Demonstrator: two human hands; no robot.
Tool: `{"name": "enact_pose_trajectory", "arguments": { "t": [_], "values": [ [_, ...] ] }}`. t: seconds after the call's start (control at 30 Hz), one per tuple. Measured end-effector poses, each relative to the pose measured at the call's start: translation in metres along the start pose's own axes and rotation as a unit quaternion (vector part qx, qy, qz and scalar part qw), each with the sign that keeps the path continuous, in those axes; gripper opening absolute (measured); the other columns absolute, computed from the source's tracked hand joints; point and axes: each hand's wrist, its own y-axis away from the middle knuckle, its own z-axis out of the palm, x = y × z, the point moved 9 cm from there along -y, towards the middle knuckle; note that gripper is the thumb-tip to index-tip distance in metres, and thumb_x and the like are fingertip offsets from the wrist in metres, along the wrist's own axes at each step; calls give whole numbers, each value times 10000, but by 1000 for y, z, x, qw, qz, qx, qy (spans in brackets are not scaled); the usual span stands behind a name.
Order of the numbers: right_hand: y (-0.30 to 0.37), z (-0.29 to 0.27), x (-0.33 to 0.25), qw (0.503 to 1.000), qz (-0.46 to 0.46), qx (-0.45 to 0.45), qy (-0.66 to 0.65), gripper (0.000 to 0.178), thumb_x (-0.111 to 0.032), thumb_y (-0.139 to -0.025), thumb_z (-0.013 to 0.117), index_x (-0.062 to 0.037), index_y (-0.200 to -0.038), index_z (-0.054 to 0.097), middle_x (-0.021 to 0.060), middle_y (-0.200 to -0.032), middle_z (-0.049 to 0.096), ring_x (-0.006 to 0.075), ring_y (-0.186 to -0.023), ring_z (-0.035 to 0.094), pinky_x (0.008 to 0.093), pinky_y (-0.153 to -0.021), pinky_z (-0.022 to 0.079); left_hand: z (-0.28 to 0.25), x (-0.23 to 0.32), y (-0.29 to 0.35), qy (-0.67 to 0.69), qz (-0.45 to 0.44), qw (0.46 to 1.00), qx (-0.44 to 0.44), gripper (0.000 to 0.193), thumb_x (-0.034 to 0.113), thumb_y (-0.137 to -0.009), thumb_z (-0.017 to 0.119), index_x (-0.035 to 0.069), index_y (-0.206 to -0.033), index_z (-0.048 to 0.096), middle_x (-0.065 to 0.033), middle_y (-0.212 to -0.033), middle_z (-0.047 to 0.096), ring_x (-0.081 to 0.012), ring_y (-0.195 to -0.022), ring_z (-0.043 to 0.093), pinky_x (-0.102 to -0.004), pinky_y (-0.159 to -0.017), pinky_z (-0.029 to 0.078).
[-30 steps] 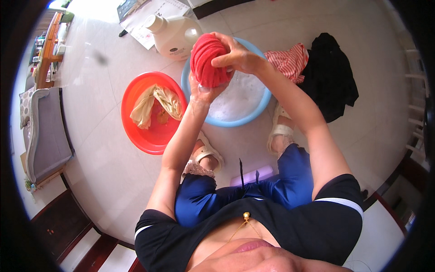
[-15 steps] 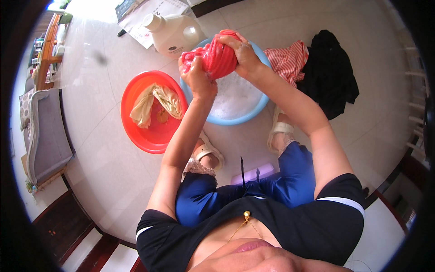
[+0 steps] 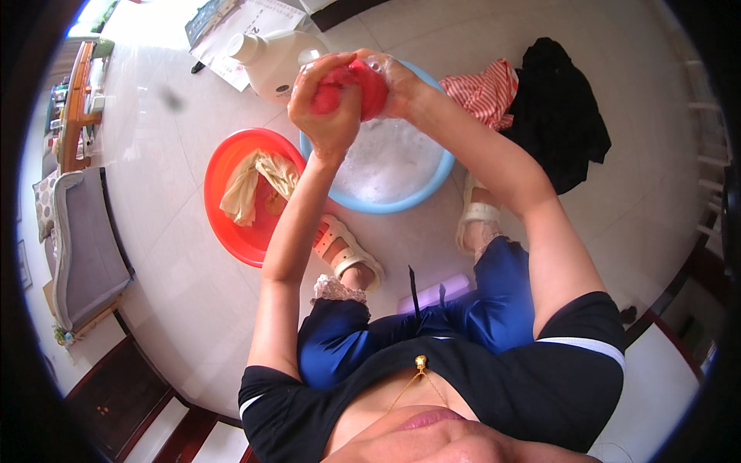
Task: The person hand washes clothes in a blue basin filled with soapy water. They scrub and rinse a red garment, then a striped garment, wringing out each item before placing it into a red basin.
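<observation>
A wet red cloth [image 3: 369, 91] is bunched up between my two hands, above the far part of a light blue basin [image 3: 444, 174]. My left hand [image 3: 323, 108] wraps round the cloth's left end with the fingers curled over it. At the other end my right hand [image 3: 392, 83] grips it, with soap bubbles on the skin; some of its fingers are hidden behind the cloth. White suds [image 3: 386, 162] fill the basin below. To the left stands a red basin [image 3: 220, 220] with a cream-coloured cloth [image 3: 245, 189] lying in it.
A white detergent jug [image 3: 270, 65] stands beyond the blue basin, beside printed paper [image 3: 251, 35]. On the right lie a red-and-white striped cloth [image 3: 486, 92] and a black garment [image 3: 559, 116]. A purple object [image 3: 436, 292] sits between my feet. A grey sofa [image 3: 89, 239] is at far left.
The red cloth is bunched more tightly, and my hands have come closer together. My left hand has turned and now covers more of the cloth. The view has shifted slightly.
</observation>
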Motion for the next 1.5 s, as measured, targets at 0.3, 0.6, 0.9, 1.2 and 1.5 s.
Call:
{"name": "enact_pose_trajectory", "arguments": {
  "t": [0.3,0.6,0.9,1.2,1.5],
  "values": [
    [5,-6,12,997,55,25,41,276,-278,-954,417,-109,-1152,507,79,-1171,566,214,-1048,565,428,-922,486,27,21,-4,7,79,984,-162,235,-61,-567,589,39,-770,651,-102,-765,653,-240,-735,630,-304,-708,507],
    [18,-6,20,981,120,45,147,301,-239,-897,540,-36,-1118,508,101,-1100,594,178,-951,604,349,-844,532,39,20,8,20,105,966,-234,184,-43,-524,603,66,-673,603,-75,-668,605,-243,-614,590,-296,-591,488],
    [-14,-48,40,975,168,-73,127,216,-149,-854,565,-28,-1032,553,123,-1040,610,196,-897,619,360,-801,541,40,12,19,36,77,954,-288,215,-66,-541,559,45,-719,608,-79,-701,611,-232,-663,605,-315,-650,501],
    [-2,-96,-11,910,-136,229,319,200,-114,-781,649,-15,-942,584,108,-925,645,211,-830,643,356,-732,537,-6,-105,85,98,-305,937,-138,798,79,-693,724,30,-1353,278,-134,-1240,468,-247,-1149,476,-336,-946,427],
    [41,8,-24,436,-484,137,746,240,-171,-722,690,-90,-912,568,117,-842,597,298,-706,618,398,-636,508,12,-96,151,515,-621,582,-102,523,288,-861,619,69,-1286,408,-135,-1285,474,-325,-1216,459,-549,-990,396]
  ]
}}
